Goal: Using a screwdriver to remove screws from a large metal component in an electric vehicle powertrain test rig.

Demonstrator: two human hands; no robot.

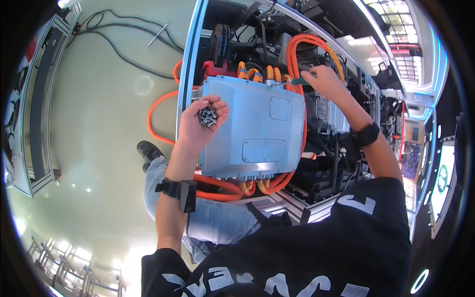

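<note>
My left hand (190,119) is cupped palm up around a heap of small metal bolts (208,117), over the left side of a silver-grey metal housing (232,114). In my right hand (324,81) is a screwdriver (300,81) with a green handle, its shaft pointing left toward the housing's far edge. The tip is at a small metal fitting (270,83) beside the orange cable connectors (256,75); whether it touches a bolt there is too small to tell. Two panels, one squarish (280,108) and one wider (264,150), sit on the housing's top.
Thick orange cables (292,54) loop behind and beside the housing, and more orange cables (220,189) run along its near side. An aluminium frame (187,64) encloses the machinery. Black cables (118,47) and a thin metal rod (157,35) lie on the floor at left, near a workbench (42,104).
</note>
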